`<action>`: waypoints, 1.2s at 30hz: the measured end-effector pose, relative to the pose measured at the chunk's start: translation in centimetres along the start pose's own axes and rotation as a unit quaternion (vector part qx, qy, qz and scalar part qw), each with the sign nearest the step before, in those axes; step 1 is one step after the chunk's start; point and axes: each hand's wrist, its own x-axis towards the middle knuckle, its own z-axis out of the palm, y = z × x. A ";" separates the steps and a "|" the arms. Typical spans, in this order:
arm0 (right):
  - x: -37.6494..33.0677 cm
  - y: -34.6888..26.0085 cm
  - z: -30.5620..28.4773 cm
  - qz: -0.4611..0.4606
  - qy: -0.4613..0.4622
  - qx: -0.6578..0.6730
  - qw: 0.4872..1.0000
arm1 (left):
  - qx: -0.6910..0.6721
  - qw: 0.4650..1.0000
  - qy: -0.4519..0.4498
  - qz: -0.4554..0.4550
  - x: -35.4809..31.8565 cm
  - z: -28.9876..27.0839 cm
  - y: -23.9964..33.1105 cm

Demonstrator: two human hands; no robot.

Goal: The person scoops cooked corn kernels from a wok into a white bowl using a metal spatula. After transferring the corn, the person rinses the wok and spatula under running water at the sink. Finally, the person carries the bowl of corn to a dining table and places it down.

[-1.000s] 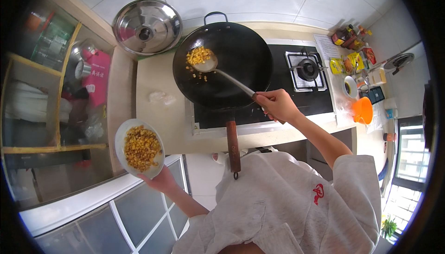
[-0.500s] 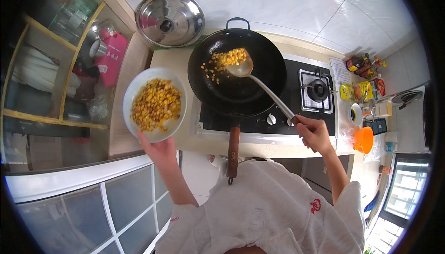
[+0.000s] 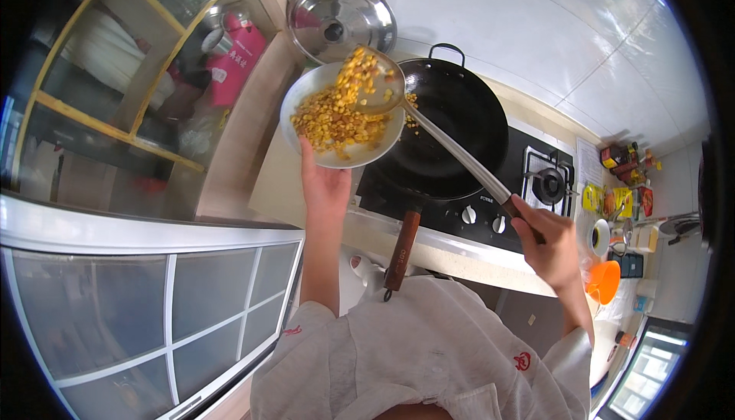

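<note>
My left hand (image 3: 325,184) grips a white bowl (image 3: 360,158) by its near edge, with the thumb over the rim. The bowl holds fried yellow corn kernels (image 3: 325,123) with browned bits, and its right side overlaps the left rim of a black wok (image 3: 455,148). In my right hand (image 3: 550,242) is the dark grip of a long metal wok spatula (image 3: 458,150). Its tilted head is over the bowl, with corn on it and kernels at its edge. A few kernels remain visible in the wok near the spatula's neck. The wok's wooden handle (image 3: 403,248) points toward me.
Behind the bowl, a steel lid (image 3: 337,6) leans against the wall. To the wok's right is a second gas burner (image 3: 550,185). Sauce bottles (image 3: 624,156), yellow packets (image 3: 612,199) and an orange container (image 3: 603,282) stand farther right. A glass-fronted cabinet (image 3: 115,129) borders the left.
My left hand has brought the bowl rightward to the wok's edge. The spatula has moved from inside the wok to over the bowl, carrying corn. The whole view has shifted.
</note>
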 end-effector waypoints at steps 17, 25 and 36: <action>0.5 1.2 2.5 -0.259 0.105 -0.268 0.922 | -0.033 0.999 -0.012 0.010 -0.3 1.0 0.0; 0.1 2.3 4.2 -0.250 0.135 -0.197 0.938 | -0.050 0.997 -0.051 0.001 -1.1 1.1 0.4; -0.8 1.3 4.4 -0.114 0.131 -0.055 0.983 | -0.047 0.999 -0.009 0.013 -2.2 0.8 1.0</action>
